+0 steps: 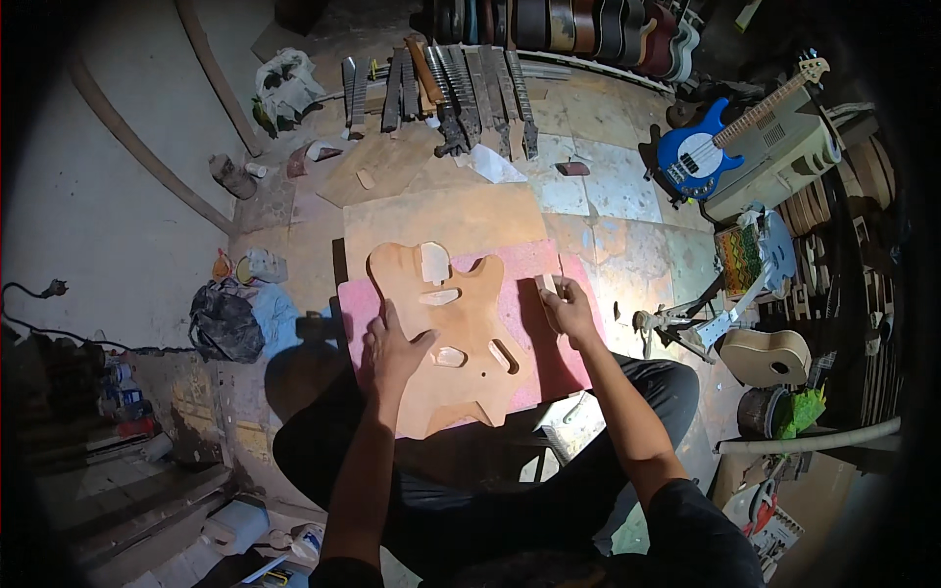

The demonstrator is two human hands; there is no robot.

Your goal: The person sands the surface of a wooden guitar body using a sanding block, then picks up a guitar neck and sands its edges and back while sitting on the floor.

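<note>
An unfinished wooden guitar body point(454, 318), pale tan with several routed cavities, lies on a pink sheet point(559, 377) over a tan board point(441, 211). My left hand point(392, 348) rests on the body's left part, fingers spread. Beside the body's upper right, my right hand point(569, 314) grips a small pale wooden block point(547, 286) over the pink sheet.
My bent legs point(323, 431) sit under the board. Several metal-toothed tools point(461, 93) lie beyond it, near racked guitar bodies point(534, 29). A blue bass point(698, 162) and an acoustic guitar point(760, 358) stand right. Dark plastic bags point(225, 323) lie left, beside the wall.
</note>
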